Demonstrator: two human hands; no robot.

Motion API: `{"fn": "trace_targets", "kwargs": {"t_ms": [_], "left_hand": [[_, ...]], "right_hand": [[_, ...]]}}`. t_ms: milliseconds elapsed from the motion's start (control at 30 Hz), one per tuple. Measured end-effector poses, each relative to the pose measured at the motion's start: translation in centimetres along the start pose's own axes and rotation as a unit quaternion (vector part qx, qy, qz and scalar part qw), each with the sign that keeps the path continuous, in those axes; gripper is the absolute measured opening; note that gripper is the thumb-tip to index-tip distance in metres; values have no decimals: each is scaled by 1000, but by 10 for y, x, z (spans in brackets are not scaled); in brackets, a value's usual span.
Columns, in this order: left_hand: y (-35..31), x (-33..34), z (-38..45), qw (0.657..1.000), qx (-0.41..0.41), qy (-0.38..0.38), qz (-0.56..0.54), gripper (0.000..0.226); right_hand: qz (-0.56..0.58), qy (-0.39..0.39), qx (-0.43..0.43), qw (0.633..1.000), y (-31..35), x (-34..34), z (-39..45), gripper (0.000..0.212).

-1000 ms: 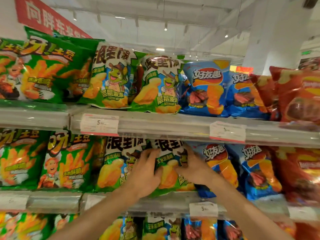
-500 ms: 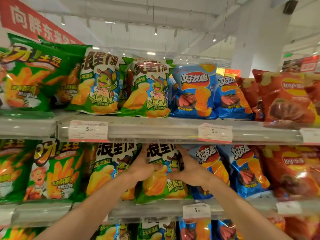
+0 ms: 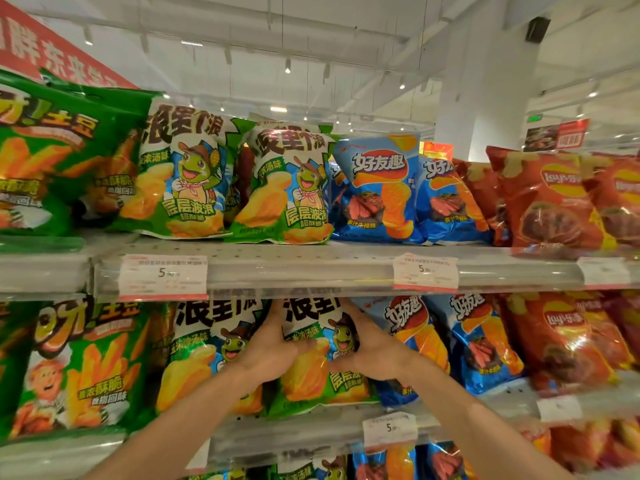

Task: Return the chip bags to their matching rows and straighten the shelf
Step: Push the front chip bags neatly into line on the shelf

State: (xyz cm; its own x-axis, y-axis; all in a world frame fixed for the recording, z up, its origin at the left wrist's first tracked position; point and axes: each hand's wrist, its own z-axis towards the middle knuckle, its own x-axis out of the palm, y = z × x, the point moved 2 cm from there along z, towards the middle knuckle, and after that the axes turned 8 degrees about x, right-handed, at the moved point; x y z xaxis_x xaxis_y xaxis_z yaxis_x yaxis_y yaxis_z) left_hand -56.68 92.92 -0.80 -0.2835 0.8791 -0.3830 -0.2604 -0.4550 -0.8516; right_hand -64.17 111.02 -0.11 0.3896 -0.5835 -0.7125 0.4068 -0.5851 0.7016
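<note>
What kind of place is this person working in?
Most likely a supermarket snack aisle. Tiered shelves hold rows of matching chip bags, such as the turtle chip bag held between the left hand and right hand. Price tags line the shelf edges, and a red banner hangs overhead.

A supermarket snack aisle. Metal shelves carry rows of chip bags grouped by brand: green bags, green-and-white turtle bags, blue bags and red bags. Price tags reading 5.90 clip to the shelf edges. A red banner and track lights hang overhead.
</note>
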Motion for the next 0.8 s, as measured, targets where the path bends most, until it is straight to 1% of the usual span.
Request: {"fn": "trace_targets", "kwargs": {"t_ms": [67,133,200,300,367,433,467,500,567,633,800], "left_hand": [[0,-7,-8,999,34,14,20,87],[0,-18,-17,998,50,13,30,75],[-2,-30,-27,993,82,-4,86,62],[-7,-46,-37,962,169,-24,214,44],[-6,-56,-41,921,214,-40,322,37],[-4,-65,-42,866,234,-64,438,37],[-3,-70,-42,846,228,-71,476,40],[-1,-73,-42,837,215,-71,498,46],[6,-78,-42,829,193,-61,521,57],[14,-78,-39,823,184,-51,536,62],[27,-76,-34,820,154,-45,549,61]], "right_hand": [[-11,3,2,1000,-1,-3,-2,114],[-26,-1,3,1000,0,-6,-5,114],[-61,-15,5,998,6,-7,-10,114],[-147,-48,3,988,19,-6,-17,109],[-230,-90,-1,969,27,-4,-19,96],[-294,-149,-21,944,35,4,-20,80],[-306,-177,-40,935,39,10,-20,75],[-310,-200,-57,928,42,17,-18,72],[-317,-235,-77,915,45,31,-12,72],[-312,-264,-72,910,45,44,-2,75],[-286,-295,-16,912,49,69,21,88]]}}
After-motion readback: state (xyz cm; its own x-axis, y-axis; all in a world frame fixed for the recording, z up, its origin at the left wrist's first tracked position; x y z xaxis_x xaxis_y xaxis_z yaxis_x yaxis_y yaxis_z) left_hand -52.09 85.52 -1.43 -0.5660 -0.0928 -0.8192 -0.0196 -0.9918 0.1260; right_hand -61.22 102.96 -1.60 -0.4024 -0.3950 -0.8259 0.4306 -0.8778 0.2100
